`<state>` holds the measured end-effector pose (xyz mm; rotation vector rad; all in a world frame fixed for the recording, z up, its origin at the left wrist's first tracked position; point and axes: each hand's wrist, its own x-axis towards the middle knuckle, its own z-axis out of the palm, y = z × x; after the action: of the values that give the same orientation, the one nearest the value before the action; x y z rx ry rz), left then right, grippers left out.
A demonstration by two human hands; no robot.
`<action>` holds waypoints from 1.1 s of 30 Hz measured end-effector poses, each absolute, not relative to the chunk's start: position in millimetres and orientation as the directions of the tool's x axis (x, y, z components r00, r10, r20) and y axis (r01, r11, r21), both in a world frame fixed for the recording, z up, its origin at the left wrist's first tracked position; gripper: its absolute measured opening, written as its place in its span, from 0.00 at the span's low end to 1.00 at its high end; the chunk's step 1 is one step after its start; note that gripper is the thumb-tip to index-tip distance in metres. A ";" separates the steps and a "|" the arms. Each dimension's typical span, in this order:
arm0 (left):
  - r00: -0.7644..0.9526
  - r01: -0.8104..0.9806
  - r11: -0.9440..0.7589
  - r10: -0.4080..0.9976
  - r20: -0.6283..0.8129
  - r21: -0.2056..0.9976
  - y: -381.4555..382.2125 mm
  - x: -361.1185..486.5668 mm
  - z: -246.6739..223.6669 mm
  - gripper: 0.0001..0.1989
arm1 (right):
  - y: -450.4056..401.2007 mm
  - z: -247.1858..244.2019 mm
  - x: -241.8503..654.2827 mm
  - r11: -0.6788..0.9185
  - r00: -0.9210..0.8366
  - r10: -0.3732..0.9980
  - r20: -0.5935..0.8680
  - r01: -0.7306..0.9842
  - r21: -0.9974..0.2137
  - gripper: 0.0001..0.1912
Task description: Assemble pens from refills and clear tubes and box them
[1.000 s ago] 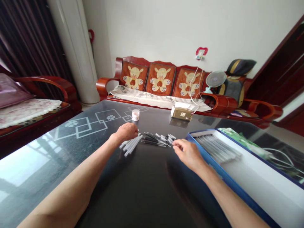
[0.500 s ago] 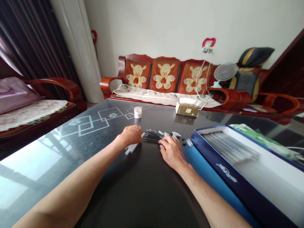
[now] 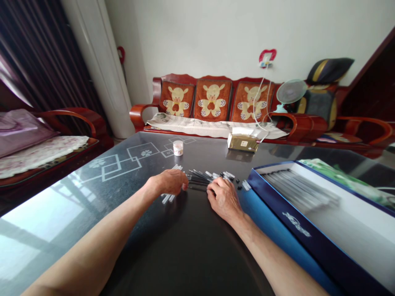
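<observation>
My left hand (image 3: 171,181) is low over the table with its fingers curled in, above a small spread of clear plastic tubes (image 3: 168,198). Whatever its fingertips may hold is hidden behind the hand. To the right, my right hand (image 3: 224,198) has thumb and fingers closed at the end of a thin black pen refill (image 3: 197,189), which points left toward my left hand. Just beyond it lies a loose pile of black pen refills (image 3: 199,176). White, translucent short pieces (image 3: 228,175) and tiny black parts (image 3: 238,181) are scattered behind my right hand.
A long blue box (image 3: 277,209) with a white inside stands at the right, a row of slender grey pens (image 3: 296,189) in it. Green-and-white packaging (image 3: 348,179) lies behind it. Farther back are a small round tub (image 3: 178,148) and a tissue box (image 3: 243,142).
My left hand has shifted slightly down, and its fingers show more. My right hand stays in nearly the same place beside the refills. The whole view has tilted a little.
</observation>
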<state>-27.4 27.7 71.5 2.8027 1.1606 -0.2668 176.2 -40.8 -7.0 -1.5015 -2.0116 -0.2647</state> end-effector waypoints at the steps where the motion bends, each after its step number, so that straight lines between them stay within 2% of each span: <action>1: 0.721 0.683 -0.730 0.663 -0.202 0.043 25.4 -23.8 71.3 0.21 | -40.6 -7.4 176.3 0.332 -0.167 0.799 0.577 0.924 -0.193 0.08; 4: 0.778 0.620 -0.774 0.587 -0.223 0.126 20.7 -16.8 75.8 0.21 | -40.0 -8.8 176.8 0.305 -0.142 0.801 0.582 0.933 -0.192 0.07; 6: 0.776 0.626 -0.764 0.591 -0.220 0.158 20.4 -18.1 83.1 0.20 | -39.7 -9.6 177.1 0.285 -0.123 0.802 0.585 0.939 -0.193 0.07; 11: 0.679 0.723 -0.689 0.696 -0.232 0.048 26.8 -31.9 96.5 0.20 | -39.2 -10.2 176.9 0.278 -0.112 0.797 0.593 0.940 -0.196 0.07; 15: 0.662 0.738 -0.675 0.719 -0.212 0.011 30.2 -32.3 88.9 0.21 | -39.3 -9.8 176.6 0.285 -0.115 0.801 0.587 0.936 -0.206 0.07; 20: 0.713 0.695 -0.707 0.654 -0.253 0.129 25.4 -25.8 88.7 0.23 | -39.2 -10.3 176.8 0.282 -0.110 0.804 0.584 0.935 -0.213 0.07; 23: 0.744 0.655 -0.744 0.606 -0.283 0.129 22.6 -25.5 90.6 0.23 | -38.7 -11.2 177.6 0.285 -0.108 0.801 0.588 0.934 -0.217 0.06; 29: 0.751 0.637 -0.770 0.603 -0.269 0.050 20.2 -22.3 79.8 0.15 | -39.6 -9.4 178.8 0.288 -0.125 0.821 0.558 0.933 -0.216 0.07; 33: 0.811 0.572 -0.816 0.550 -0.200 0.075 20.5 -16.4 70.0 0.10 | -39.8 -8.1 178.9 0.263 -0.111 0.831 0.545 0.942 -0.210 0.07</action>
<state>-16.4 20.5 70.0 2.8627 0.8916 -0.2560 178.9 -39.8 -8.1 -1.5981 -1.9705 -0.2520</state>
